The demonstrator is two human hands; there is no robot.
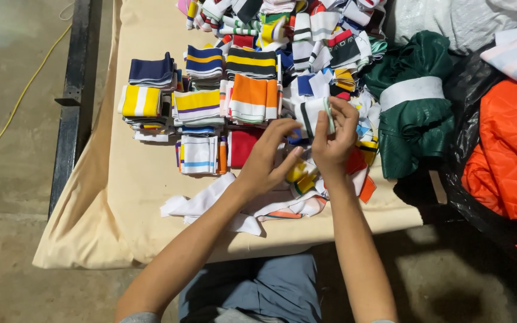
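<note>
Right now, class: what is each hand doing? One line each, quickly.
Left hand: fingers curled, touching the folded white striped cloth piece.
Right hand: closed on the same cloth piece, pinching its upper edge.

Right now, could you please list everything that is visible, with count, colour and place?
striped fabric pieces: many, mixed colours, in folded stacks on the table
white striped piece: one, between both hands
loose white cloth: a few, near table edge
table cover: one, beige, under everything
green garment bundle: one, white band around it, right of the stacks
orange quilted garment: one, far right
black plastic sheet: one, under the garments
yellow cord: one, on the floor, left
left hand: touches the piece
right hand: holds the piece
</note>
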